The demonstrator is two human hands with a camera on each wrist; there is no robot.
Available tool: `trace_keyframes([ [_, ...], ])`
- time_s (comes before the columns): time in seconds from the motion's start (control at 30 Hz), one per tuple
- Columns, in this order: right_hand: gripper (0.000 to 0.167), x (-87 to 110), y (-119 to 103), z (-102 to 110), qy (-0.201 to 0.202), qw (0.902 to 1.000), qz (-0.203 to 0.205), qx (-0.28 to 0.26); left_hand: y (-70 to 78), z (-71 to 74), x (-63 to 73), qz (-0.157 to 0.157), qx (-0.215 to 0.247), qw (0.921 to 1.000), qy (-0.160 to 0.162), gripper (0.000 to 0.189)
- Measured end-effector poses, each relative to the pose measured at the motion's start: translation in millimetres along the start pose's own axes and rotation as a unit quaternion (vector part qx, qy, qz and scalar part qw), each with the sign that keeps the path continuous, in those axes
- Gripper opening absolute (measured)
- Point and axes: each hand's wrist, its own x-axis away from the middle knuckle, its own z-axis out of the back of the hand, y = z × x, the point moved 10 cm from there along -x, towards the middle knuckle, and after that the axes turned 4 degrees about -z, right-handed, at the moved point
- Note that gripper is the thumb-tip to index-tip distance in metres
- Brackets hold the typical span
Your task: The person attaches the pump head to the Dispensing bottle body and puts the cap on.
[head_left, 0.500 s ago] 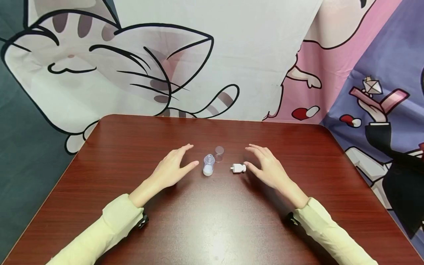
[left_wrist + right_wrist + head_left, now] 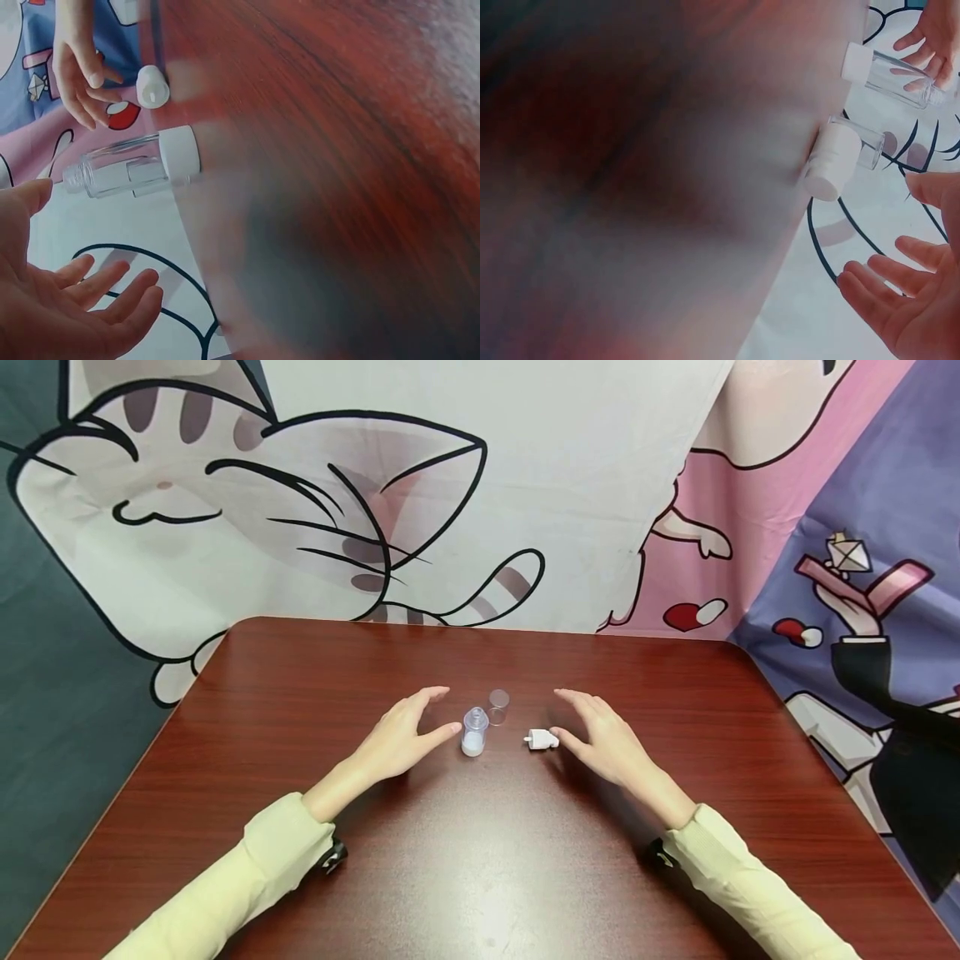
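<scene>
A small clear bottle (image 2: 474,732) with a white base and a threaded neck stands upright on the table. My left hand (image 2: 401,739) is just to its left, fingers spread and relaxed, the thumb tip close beside the bottle. In the left wrist view that hand (image 2: 90,307) holds nothing. To the bottle's right lies a white pump top (image 2: 542,739) on its side, nozzle pointing left. My right hand (image 2: 611,743) hovers at its right end, thumb overlapping it in the head view; the right wrist view shows this palm (image 2: 915,292) loosely open. Behind the bottle stands a clear cap (image 2: 498,707).
The brown wooden table (image 2: 360,660) has its far edge just beyond the hands. A white cloth (image 2: 585,510) with cartoon drawings hangs behind it, and a dark band (image 2: 333,856) sits at the left cuff.
My left hand has shifted a little to the right, its thumb now nearer the bottle. The right hand has barely moved. The bottle, pump top and cap remain in place.
</scene>
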Motion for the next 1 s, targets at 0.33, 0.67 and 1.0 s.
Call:
trace_keyframes([
  [0.33,0.054,2.6,1,-6,-0.016,0.9996,-0.007,-0.02,4.3,-5.3,-5.5,-0.021,0.036,0.9991,-0.002,0.061],
  [0.67,0.053,3.2,-3,-12,-0.037,0.9988,-0.004,-0.032,7.3,-13.0,-10.4,-0.041,0.056,0.9976,-0.005,0.059],
  [1.0,0.056,3.1,-2,-17,-0.055,0.9975,-0.006,-0.043,9.9,-14.5,-15.4,-0.051,0.081,0.9954,-0.005,0.057],
])
